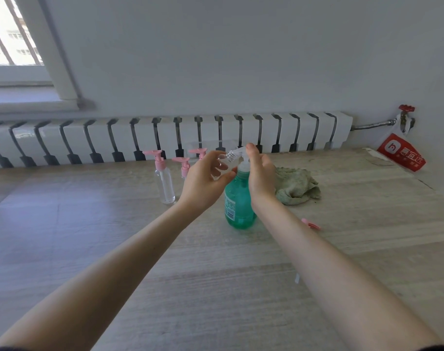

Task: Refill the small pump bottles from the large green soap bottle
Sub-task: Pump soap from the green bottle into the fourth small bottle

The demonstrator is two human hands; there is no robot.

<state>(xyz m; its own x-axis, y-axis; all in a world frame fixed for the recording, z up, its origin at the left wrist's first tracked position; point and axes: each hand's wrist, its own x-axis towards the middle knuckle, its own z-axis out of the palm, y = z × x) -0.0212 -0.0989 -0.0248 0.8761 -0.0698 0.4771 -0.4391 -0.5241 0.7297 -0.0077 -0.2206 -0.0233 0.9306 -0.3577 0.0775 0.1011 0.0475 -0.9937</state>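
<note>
One radiator (165, 135) behind pale wooden table (215, 287).

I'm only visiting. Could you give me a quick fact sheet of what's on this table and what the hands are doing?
left hand: holds small clear bottle, capless, tilted, neck at the nozzle
right hand: on pump head of large green soap bottle; fingers mostly hidden
behind: three pink pump bottles, upright
loose pink pump: lying on table
green cloth: crumpled, right of green bottle
</note>
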